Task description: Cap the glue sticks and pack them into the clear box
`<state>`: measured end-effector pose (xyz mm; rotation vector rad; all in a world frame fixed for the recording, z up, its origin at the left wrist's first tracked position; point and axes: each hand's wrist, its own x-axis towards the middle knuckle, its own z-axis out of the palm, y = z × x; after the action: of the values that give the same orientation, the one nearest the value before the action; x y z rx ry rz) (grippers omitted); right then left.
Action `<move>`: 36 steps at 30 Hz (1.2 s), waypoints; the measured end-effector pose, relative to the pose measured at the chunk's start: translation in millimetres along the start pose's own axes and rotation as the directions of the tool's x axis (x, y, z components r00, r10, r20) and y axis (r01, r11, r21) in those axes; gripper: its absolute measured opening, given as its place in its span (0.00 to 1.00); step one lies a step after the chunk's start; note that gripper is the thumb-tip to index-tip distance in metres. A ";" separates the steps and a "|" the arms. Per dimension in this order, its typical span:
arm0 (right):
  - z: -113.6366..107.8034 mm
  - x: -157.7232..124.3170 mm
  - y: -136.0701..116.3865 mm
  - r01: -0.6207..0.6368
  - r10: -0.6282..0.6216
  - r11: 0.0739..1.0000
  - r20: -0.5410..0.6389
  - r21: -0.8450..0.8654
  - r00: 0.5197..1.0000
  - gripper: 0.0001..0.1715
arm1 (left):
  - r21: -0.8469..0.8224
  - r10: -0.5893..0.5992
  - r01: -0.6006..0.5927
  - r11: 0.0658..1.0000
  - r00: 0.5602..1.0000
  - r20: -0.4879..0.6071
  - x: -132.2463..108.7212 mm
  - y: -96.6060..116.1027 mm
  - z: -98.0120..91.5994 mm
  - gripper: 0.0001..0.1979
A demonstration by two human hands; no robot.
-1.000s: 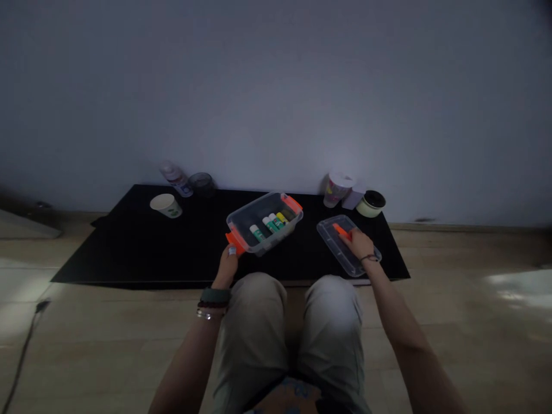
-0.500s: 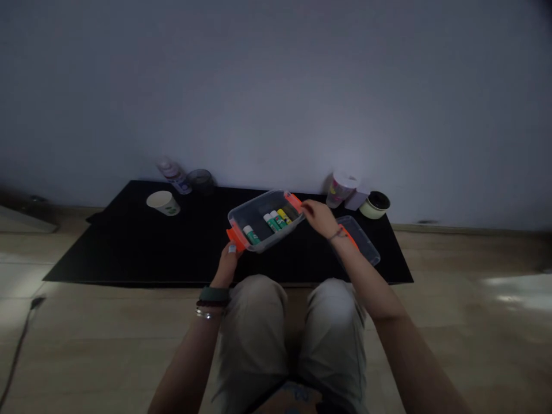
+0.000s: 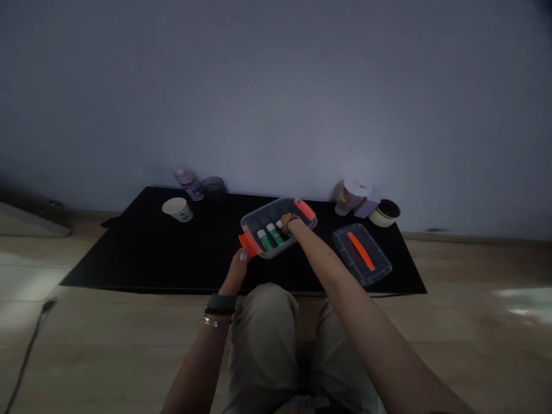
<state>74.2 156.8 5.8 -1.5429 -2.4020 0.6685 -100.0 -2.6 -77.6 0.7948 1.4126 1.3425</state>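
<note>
At the far left of the black mat (image 3: 142,253), a paper cup (image 3: 177,208) stands alone, with a bottle (image 3: 188,181) and a dark jar (image 3: 213,187) behind it against the wall.

The left hand (image 3: 238,269) reaches up from the knee to the near end of the clear box (image 3: 264,210). Its fingers are closed on the orange latch (image 3: 249,244) there, with the thumb on top.

The box sits slantwise at the middle of the mat, open, and has a second orange latch at its far end. Green tubes (image 3: 264,240) with white caps lie side by side inside.

The right hand (image 3: 290,221) is down in the box, over the tubes towards the far end. Its fingers are hidden by the wrist and the dim light, so I cannot tell how far it is open or whether it holds a tube.

The lid (image 3: 373,270) lies flat on the mat just right of the box, apart from it.

Behind the lid, by the wall, a lidded cup (image 3: 349,197), a small block (image 3: 366,206) and a bowl (image 3: 385,213) stand close together.
</note>
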 end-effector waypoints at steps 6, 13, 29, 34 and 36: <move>-45.2 -32.3 -4.7 -0.067 0.065 0.997 -0.076 -0.028 0.995 0.21 | 0.123 0.013 -0.011 0.992 1.000 -0.018 -7.3 11.8 -13.1 0.35; -55.2 -171.7 -24.0 0.145 -0.190 0.829 0.029 0.540 0.981 0.24 | 0.262 0.489 -0.464 0.846 0.872 -0.034 -78.2 82.9 28.7 0.29; -38.3 -290.6 -11.8 0.065 -0.138 0.975 0.347 0.215 0.928 0.26 | 0.334 0.034 -0.931 -0.146 0.332 0.943 -157.9 82.0 50.6 0.19; -53.3 -301.7 -31.4 0.076 -0.043 0.995 0.421 -0.062 0.906 0.25 | 0.327 -0.078 -0.919 -0.220 0.351 0.933 -169.0 89.4 59.7 0.12; -54.7 -308.3 -36.9 0.090 -0.020 0.987 0.451 -0.134 0.892 0.26 | 0.333 -0.061 -0.924 -0.190 0.350 0.935 -179.3 90.6 61.6 0.12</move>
<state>199.4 -119.3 92.0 -1.4991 -2.8816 0.9386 -4.5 -134.4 55.2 2.9150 1.0049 -0.0281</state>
